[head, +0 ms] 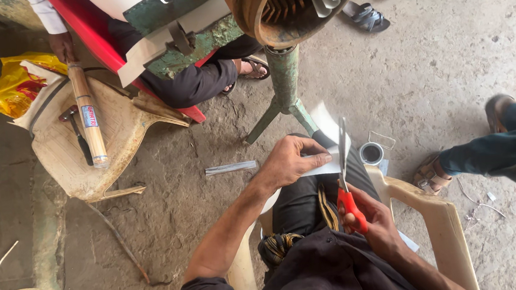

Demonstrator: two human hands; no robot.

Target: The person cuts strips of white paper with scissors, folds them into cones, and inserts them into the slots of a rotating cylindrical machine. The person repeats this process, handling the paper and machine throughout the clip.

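Two hands on one job — left hand (288, 161) pinches paper (329, 164) taut over the lap, right hand (372, 216) grips red scissors (344, 174), blades upright at the sheet's edge; small tin (371, 153) just beside, on the chair arm (427, 201)

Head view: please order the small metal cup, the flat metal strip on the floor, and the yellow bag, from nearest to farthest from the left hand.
From the left hand:
1. Small metal cup, on its right, past the scissors.
2. Flat metal strip, on the floor to its left; close to the cup's distance.
3. Yellow bag, far upper left.
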